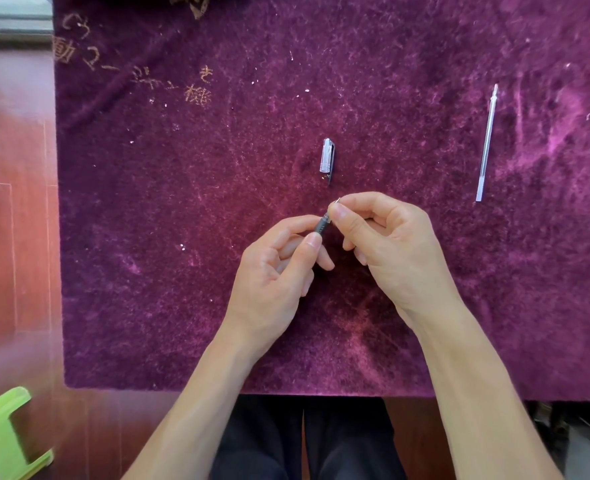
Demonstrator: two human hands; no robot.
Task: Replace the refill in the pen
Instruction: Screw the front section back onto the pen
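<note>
Both hands meet over the middle of a purple velvet cloth (182, 271). My left hand (279, 268) pinches the dark grip end of the pen (322, 226) between thumb and fingers; most of the barrel is hidden in the hand. My right hand (387, 237) pinches the pen's tip section, whose small metal point (337, 200) pokes out above the thumb. The clear pen cap (327, 159) with its clip lies on the cloth just beyond the hands. A thin clear refill (487, 143) lies apart at the right, roughly upright in the view.
The cloth covers a small table, with gold embroidered characters (196, 93) at its far left. Reddish wooden floor (13, 202) shows to the left. A green plastic stool (2, 434) stands at the lower left. My dark-trousered legs (304, 441) are below the table's near edge.
</note>
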